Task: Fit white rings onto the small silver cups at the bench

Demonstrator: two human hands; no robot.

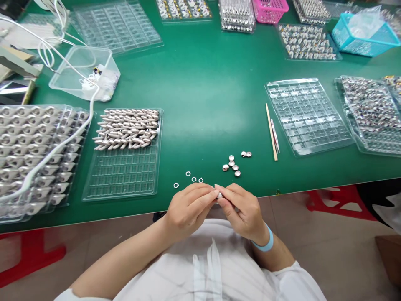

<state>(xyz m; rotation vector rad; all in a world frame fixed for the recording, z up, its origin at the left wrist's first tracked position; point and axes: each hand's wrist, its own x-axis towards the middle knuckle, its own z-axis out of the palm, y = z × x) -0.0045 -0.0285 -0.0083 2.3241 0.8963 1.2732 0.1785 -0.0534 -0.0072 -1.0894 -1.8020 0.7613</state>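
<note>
My left hand (pixel 191 207) and my right hand (pixel 242 207) meet at the table's front edge, fingertips pinched together on one small silvery metal part (pixel 219 195). Fingers cover most of that part. Just beyond my left hand lie several small white rings (pixel 194 179) with tiny tabs. Past my right hand several round metal caps (pixel 231 164) are scattered on the green table (pixel 200 92). A pale blue band (pixel 266 240) circles my right wrist.
Left are a half-filled tray of metal parts (pixel 125 129), stacked trays (pixel 34 154), a white cable (pixel 56 148) and a clear bin (pixel 84 73). Right are a wooden stick (pixel 271 133), tweezers (pixel 275 136), a clear tray (pixel 308 117) and a heaped tray (pixel 369 104). Baskets (pixel 365 39) stand behind.
</note>
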